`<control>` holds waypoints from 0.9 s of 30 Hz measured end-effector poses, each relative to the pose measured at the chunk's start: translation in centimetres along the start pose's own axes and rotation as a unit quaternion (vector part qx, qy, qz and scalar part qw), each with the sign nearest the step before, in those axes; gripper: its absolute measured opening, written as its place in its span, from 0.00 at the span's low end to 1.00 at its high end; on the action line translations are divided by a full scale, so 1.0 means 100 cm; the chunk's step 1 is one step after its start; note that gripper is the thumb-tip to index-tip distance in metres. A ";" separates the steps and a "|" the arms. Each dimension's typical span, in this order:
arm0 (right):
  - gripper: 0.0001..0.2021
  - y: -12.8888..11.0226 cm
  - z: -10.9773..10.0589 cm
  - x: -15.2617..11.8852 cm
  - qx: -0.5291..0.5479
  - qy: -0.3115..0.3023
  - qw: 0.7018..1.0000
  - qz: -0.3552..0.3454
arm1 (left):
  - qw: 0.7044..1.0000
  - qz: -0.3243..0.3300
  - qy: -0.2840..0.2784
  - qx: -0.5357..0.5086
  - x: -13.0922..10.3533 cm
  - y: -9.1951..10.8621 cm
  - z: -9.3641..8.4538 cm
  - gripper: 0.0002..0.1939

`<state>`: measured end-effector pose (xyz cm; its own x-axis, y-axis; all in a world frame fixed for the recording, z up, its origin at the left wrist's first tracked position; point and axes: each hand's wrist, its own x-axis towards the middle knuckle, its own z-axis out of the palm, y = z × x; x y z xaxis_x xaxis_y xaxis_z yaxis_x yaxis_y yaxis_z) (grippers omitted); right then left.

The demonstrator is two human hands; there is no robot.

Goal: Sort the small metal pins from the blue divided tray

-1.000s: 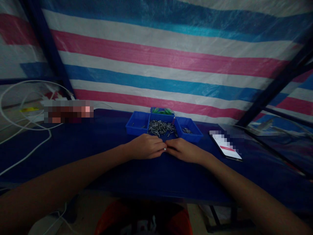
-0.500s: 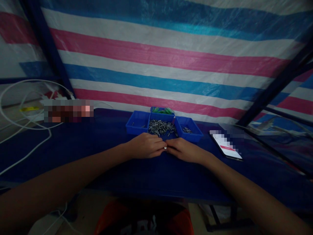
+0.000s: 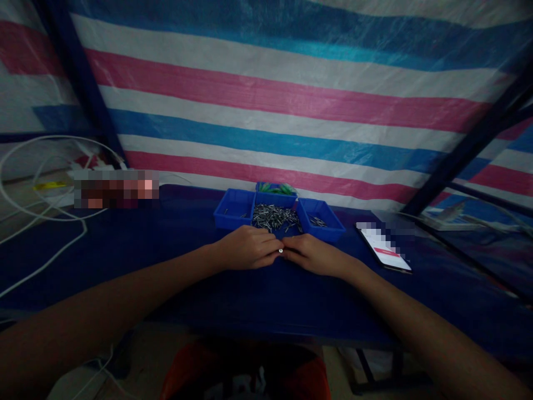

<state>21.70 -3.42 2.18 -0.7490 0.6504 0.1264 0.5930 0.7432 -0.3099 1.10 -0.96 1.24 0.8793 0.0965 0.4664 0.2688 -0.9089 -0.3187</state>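
My left hand (image 3: 254,247) and my right hand (image 3: 310,254) meet fingertip to fingertip over the blue table. Between them shows a tiny bright piece (image 3: 280,251), pinched by the left fingers; the right fingertips are closed against it, and what they hold is too small to name. Just beyond the hands lies a heap of small metal pins (image 3: 275,215). It sits between a left blue tray (image 3: 235,222) with a few pins and a right blue tray (image 3: 327,229) with several. Behind the heap, a third blue tray (image 3: 276,196) contains green pieces (image 3: 281,189).
A lit phone (image 3: 385,250) lies right of the trays. White cables (image 3: 85,239) loop over the table's left side beside a blurred patch. Blue metal posts (image 3: 89,94) frame a striped plastic sheet (image 3: 270,100) behind the blue table (image 3: 250,305).
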 end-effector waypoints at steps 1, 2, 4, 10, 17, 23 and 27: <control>0.09 0.000 0.000 0.000 -0.001 0.002 1.000 0.002 | 1.000 -0.005 0.001 0.001 0.000 0.000 0.000 0.11; 0.09 0.001 -0.001 0.000 -0.001 0.004 1.000 0.004 | 1.000 -0.012 -0.001 0.002 0.000 0.000 0.000 0.11; 0.09 0.001 -0.003 -0.001 -0.003 0.012 1.000 0.007 | 0.999 -0.032 -0.009 0.003 0.000 0.000 0.000 0.11; 0.08 0.001 -0.008 -0.002 -0.007 0.040 0.999 0.035 | 0.994 -0.084 -0.068 0.004 0.000 -0.001 0.002 0.09; 0.08 -0.004 -0.006 -0.002 -0.014 0.056 0.998 0.008 | 0.983 -0.115 -0.121 -0.075 0.000 0.001 0.008 0.07; 0.08 -0.006 -0.002 -0.002 -0.036 0.052 0.998 -0.011 | 0.974 -0.124 -0.127 -0.141 0.001 0.000 0.009 0.06; 0.08 -0.007 -0.002 -0.002 -0.046 0.053 0.997 -0.011 | 0.969 -0.133 -0.131 -0.161 0.001 0.000 0.009 0.06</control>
<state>21.50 -4.01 2.53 -0.7292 0.6435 0.2329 0.6057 0.7652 -0.2180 1.53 -0.58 0.57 0.8771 0.4054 0.2575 0.3996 -0.9135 0.0770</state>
